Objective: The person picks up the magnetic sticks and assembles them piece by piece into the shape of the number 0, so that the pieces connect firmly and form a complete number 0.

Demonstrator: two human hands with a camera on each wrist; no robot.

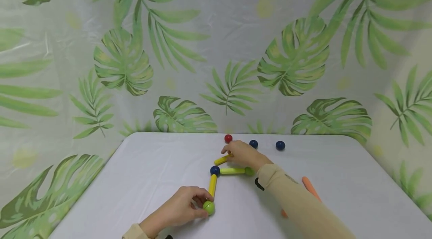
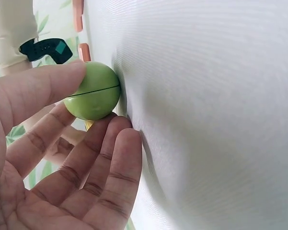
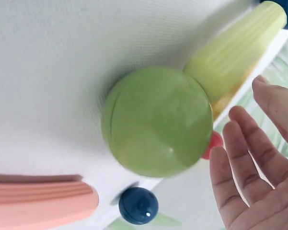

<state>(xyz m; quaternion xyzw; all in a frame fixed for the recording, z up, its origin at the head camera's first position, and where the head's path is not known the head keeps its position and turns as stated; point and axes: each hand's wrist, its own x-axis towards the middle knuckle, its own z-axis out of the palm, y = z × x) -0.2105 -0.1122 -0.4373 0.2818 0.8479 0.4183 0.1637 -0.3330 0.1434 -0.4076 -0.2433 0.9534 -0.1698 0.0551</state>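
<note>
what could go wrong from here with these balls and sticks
The red ball sits near the table's far edge, close to the right hand; a brush might roll it off.
The left hand pinches the green ball at the near yellow stick's end; a twist could pull the stick from the blue ball.
The right sleeve partly hides an orange stick, so it may get bumped.

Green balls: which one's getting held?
The green ball nearest the head camera, beside a yellow stick: the left hand pinches it. The other green ball, at the end of the light green stick, isn't held.
</note>
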